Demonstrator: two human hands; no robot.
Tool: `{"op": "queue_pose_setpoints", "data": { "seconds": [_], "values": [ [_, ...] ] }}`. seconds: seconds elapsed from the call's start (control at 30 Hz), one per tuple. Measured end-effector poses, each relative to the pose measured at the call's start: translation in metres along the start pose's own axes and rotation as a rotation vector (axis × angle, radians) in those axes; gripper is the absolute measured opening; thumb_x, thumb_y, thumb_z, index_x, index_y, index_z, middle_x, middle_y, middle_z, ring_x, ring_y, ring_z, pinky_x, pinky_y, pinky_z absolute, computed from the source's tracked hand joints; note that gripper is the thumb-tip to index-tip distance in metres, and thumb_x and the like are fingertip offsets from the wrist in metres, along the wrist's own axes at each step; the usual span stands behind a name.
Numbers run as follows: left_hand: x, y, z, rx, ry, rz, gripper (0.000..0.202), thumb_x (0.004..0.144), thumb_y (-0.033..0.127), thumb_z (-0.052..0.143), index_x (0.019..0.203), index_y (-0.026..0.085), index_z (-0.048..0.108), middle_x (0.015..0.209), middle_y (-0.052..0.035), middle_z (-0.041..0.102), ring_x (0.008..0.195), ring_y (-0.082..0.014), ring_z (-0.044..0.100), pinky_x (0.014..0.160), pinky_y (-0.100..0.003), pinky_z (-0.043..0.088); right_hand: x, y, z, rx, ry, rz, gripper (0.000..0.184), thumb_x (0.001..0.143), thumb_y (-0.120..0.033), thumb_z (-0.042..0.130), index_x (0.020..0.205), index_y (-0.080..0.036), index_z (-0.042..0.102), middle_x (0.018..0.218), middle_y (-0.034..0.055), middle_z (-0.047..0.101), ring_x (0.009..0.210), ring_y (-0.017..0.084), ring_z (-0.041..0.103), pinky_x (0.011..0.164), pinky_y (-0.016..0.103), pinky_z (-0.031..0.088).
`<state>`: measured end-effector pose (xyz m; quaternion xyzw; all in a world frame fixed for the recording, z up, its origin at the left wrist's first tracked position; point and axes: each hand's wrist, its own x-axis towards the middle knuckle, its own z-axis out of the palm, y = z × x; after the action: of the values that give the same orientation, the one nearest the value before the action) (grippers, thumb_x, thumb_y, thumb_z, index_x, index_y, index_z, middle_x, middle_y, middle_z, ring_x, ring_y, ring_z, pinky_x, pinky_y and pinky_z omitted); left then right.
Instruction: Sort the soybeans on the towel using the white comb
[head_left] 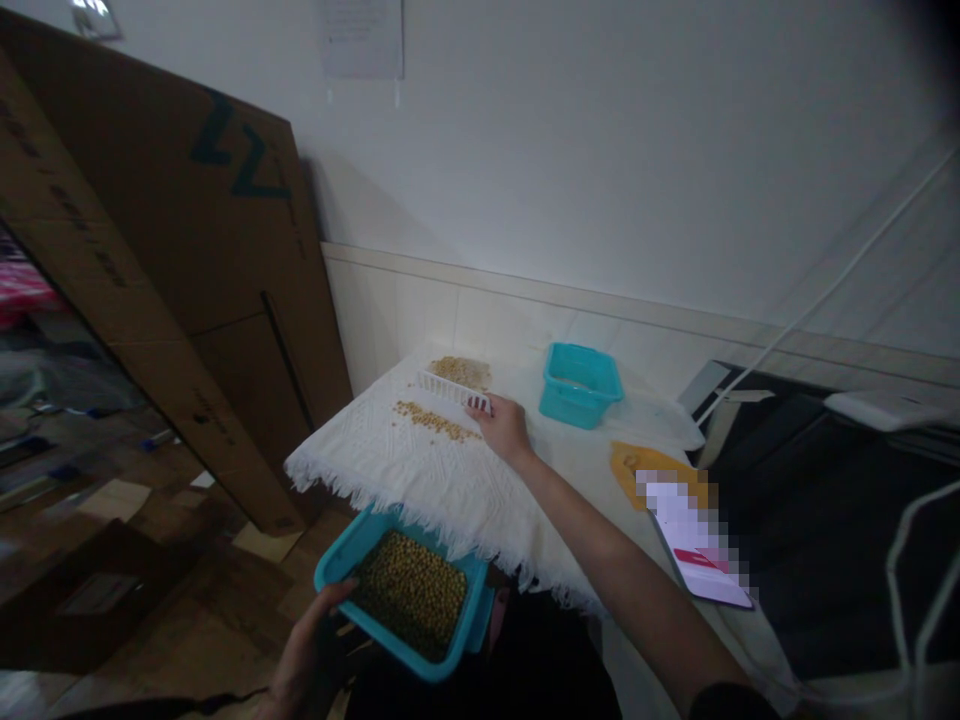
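My left hand (313, 628) grips the left rim of a turquoise plastic basket (330, 560), its thumb over the edge. Inside lie yellow soybeans (420, 575) and, on the left and lower sides, small dark green beans (375, 590). The basket is just below the table's fringed front edge. In my right hand (504, 425) is a white slotted plastic strip (442, 388), held by its right end on the cloth. Loose soybeans (436, 421) are scattered in front of the strip, with another patch of soybeans (461, 372) behind it.
A white fringed cloth (390, 460) covers the table. Toward the back right stands a second turquoise basket (577, 405). Right of it are an orange-yellow flat item (622, 475) and a phone (694, 560). Large cardboard (172, 220) stands at left; white cables hang at right.
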<state>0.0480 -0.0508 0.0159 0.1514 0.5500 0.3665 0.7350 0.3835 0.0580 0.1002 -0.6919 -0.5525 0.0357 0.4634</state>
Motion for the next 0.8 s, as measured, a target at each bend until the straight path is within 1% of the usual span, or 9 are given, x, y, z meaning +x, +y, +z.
{"op": "queue_pose_setpoints", "data": {
  "seconds": [0.1, 0.2, 0.3, 0.43, 0.53, 0.67, 0.8],
  "values": [
    [-0.004, 0.001, 0.004, -0.005, 0.041, 0.0, 0.028, 0.074, 0.029, 0.085, 0.095, 0.019, 0.069, 0.088, -0.0114, 0.081, 0.099, -0.0397, 0.082, 0.079, -0.047, 0.068, -0.002, 0.0, 0.0, 0.008, 0.014, -0.012, 0.012, 0.089, -0.024, 0.074, 0.078, -0.022, 0.077, 0.073, 0.0021, 0.077, 0.067, 0.02, 0.066, 0.064, 0.027, 0.043],
    [-0.003, 0.002, 0.004, -0.022, 0.085, 0.008, 0.026, 0.078, 0.029, 0.081, 0.099, 0.019, 0.069, 0.091, -0.0117, 0.081, 0.099, -0.0386, 0.082, 0.08, -0.047, 0.068, -0.006, 0.001, 0.0, 0.011, 0.031, -0.02, 0.012, 0.089, -0.024, 0.074, 0.078, -0.022, 0.077, 0.073, 0.0018, 0.077, 0.067, 0.02, 0.066, 0.065, 0.027, 0.043],
    [0.003, 0.001, -0.002, -0.037, 0.091, 0.013, 0.03, 0.078, 0.033, 0.079, 0.103, 0.02, 0.07, 0.089, -0.0118, 0.081, 0.097, -0.0396, 0.082, 0.079, -0.05, 0.068, -0.011, 0.003, 0.002, 0.015, 0.041, -0.025, 0.012, 0.089, -0.024, 0.074, 0.077, -0.022, 0.077, 0.071, 0.0016, 0.076, 0.067, 0.02, 0.066, 0.066, 0.027, 0.043],
    [0.014, -0.004, -0.014, -0.009, 0.081, 0.072, 0.037, 0.071, 0.04, 0.085, 0.098, 0.019, 0.073, 0.085, -0.0103, 0.081, 0.09, -0.0376, 0.081, 0.078, -0.047, 0.067, -0.018, 0.003, 0.005, 0.039, 0.062, -0.035, 0.011, 0.091, -0.027, 0.073, 0.083, -0.022, 0.079, 0.074, 0.0026, 0.077, 0.069, 0.021, 0.068, 0.067, 0.028, 0.046],
    [0.019, -0.006, -0.018, 0.008, 0.118, 0.095, 0.04, 0.07, 0.044, 0.086, 0.099, 0.019, 0.075, 0.086, -0.0098, 0.082, 0.087, -0.0356, 0.081, 0.079, -0.047, 0.067, -0.022, 0.001, 0.006, 0.053, 0.055, -0.044, 0.012, 0.091, -0.027, 0.072, 0.085, -0.022, 0.08, 0.073, 0.003, 0.077, 0.068, 0.021, 0.068, 0.066, 0.028, 0.046],
    [0.016, -0.002, -0.014, 0.009, 0.14, 0.082, 0.042, 0.071, 0.043, 0.085, 0.102, 0.017, 0.076, 0.091, -0.0122, 0.084, 0.095, -0.0372, 0.081, 0.081, -0.046, 0.067, -0.023, 0.0, 0.003, 0.053, 0.043, -0.056, 0.012, 0.092, -0.027, 0.071, 0.087, -0.022, 0.081, 0.074, 0.0033, 0.078, 0.068, 0.021, 0.069, 0.067, 0.028, 0.048],
    [0.004, 0.003, -0.008, 0.004, 0.096, 0.087, 0.044, 0.07, 0.043, 0.087, 0.104, 0.017, 0.074, 0.094, -0.013, 0.084, 0.099, -0.0385, 0.081, 0.083, -0.046, 0.067, -0.025, 0.001, 0.0, 0.022, 0.048, -0.06, 0.011, 0.09, -0.027, 0.072, 0.084, -0.022, 0.08, 0.071, 0.0032, 0.077, 0.065, 0.021, 0.067, 0.066, 0.028, 0.047]
  ]
}}
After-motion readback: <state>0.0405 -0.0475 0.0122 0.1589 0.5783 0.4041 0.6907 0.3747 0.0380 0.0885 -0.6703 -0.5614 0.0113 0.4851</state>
